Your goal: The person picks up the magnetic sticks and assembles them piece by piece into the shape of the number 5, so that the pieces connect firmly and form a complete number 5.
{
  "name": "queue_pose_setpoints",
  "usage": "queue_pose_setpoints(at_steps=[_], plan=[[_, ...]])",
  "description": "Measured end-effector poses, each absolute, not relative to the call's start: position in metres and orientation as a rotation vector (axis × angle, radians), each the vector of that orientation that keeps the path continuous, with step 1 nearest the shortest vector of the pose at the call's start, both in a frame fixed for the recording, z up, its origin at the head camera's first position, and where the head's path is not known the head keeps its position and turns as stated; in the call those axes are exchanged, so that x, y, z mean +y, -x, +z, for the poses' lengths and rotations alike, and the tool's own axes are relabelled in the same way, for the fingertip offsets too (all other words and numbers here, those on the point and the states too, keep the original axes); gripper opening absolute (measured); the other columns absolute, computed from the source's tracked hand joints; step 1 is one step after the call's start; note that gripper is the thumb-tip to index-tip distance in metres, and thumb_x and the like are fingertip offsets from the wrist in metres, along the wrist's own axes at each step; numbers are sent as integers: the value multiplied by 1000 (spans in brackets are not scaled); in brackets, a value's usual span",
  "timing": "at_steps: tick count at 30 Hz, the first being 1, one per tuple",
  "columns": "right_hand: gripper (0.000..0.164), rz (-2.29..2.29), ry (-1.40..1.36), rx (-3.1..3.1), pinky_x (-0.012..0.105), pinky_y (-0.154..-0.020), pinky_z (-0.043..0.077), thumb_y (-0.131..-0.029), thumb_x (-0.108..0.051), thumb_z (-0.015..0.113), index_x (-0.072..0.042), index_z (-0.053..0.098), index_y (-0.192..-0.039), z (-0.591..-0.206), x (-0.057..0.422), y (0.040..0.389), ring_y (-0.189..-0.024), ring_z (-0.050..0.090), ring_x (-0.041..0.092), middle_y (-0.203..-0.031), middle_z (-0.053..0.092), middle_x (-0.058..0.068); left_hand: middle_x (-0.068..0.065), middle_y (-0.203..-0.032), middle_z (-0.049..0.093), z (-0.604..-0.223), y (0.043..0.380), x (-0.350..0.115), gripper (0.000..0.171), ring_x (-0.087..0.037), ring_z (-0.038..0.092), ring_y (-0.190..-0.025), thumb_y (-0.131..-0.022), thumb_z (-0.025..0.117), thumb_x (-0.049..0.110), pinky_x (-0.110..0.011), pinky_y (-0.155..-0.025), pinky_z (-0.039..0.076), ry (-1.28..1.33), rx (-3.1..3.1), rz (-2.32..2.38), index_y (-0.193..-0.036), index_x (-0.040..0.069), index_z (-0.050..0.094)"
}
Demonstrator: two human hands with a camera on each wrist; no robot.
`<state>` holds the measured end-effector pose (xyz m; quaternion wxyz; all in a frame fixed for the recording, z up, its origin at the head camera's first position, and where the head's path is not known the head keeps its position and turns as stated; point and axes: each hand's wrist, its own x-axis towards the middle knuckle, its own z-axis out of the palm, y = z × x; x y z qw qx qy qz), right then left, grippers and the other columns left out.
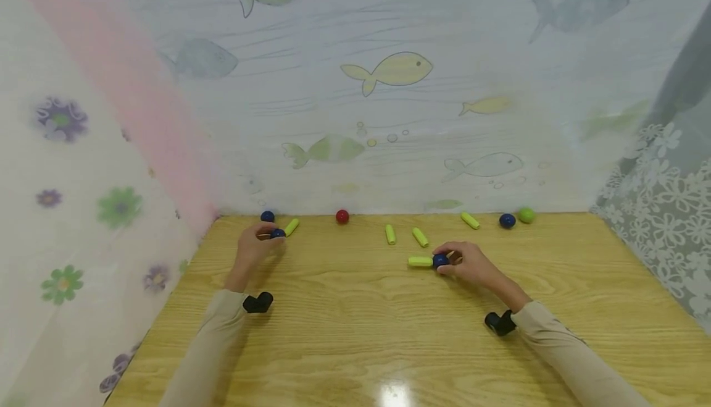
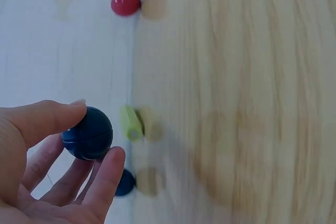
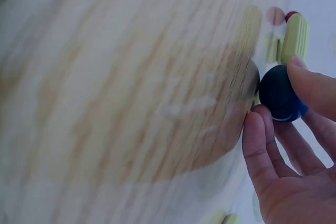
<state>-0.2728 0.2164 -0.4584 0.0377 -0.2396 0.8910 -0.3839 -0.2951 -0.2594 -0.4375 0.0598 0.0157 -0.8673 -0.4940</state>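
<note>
My left hand (image 1: 257,247) pinches a dark blue ball (image 2: 88,134) between thumb and fingertips, near the table's back left. Just behind it lies a second blue ball (image 1: 267,216), and a yellow-green ribbed stick (image 1: 291,227) is close on its right. Right of the table's middle, my right hand (image 1: 469,263) grips another blue ball (image 1: 440,261) by thumb and fingers. A yellow-green stick (image 1: 419,262) points left from that ball, its end right at the ball's surface. The right wrist view shows this ball (image 3: 281,93) low over the glossy wood.
Two loose sticks (image 1: 390,234) lie beyond the right hand, and another stick (image 1: 469,220) is farther right. Along the back edge are a red ball (image 1: 342,216), a blue ball (image 1: 507,220) and a green ball (image 1: 526,214). Patterned cloth (image 1: 389,166) hangs behind the wooden table (image 1: 344,333).
</note>
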Motion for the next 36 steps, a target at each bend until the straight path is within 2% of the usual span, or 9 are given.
queue_pose_setpoints(at_steps=[11, 18, 23, 28, 36], plan=[[34, -1168, 731, 2752, 40, -74, 54, -84, -12, 72, 1, 64, -115, -457, 216, 273, -87, 63, 26, -107, 64, 18, -17, -115, 60, -444, 291, -198, 36, -31, 59, -104, -84, 73, 11, -38, -84, 53, 142, -2626, -1611, -116, 2, 63], [35, -1169, 744, 2751, 40, -72, 54, -84, -12, 73, 2, 64, -115, -458, 216, 274, -86, 63, 27, -107, 64, 20, -12, -108, 63, -447, 283, -156, 28, -28, 62, -99, -80, 76, 9, -36, -81, 54, 232, -2613, -1703, -106, 6, 66], [35, -1173, 713, 2745, 36, -71, 54, -84, -12, 73, 2, 64, -115, -459, 217, 272, -86, 63, 25, -106, 64, 18, -11, -103, 64, -447, 276, -129, 26, -28, 63, -95, -79, 77, 6, -33, -77, 56, 340, -2558, -1804, -103, 4, 66], [35, -1179, 721, 2746, 35, -72, 54, -84, -13, 73, 2, 64, -115, -461, 217, 272, -85, 63, 25, -106, 64, 18, -15, -104, 64, -440, 267, -106, 27, -30, 64, -96, -80, 75, 3, -33, -77, 56, 432, -2563, -1852, -105, 0, 65], [35, -1182, 722, 2753, 35, -71, 54, -85, -12, 72, 1, 64, -116, -460, 216, 272, -86, 63, 25, -106, 64, 18, -12, -106, 62, -454, 273, -78, 24, -27, 64, -96, -81, 75, 5, -31, -78, 55, 538, -2601, -1852, -102, 2, 64]])
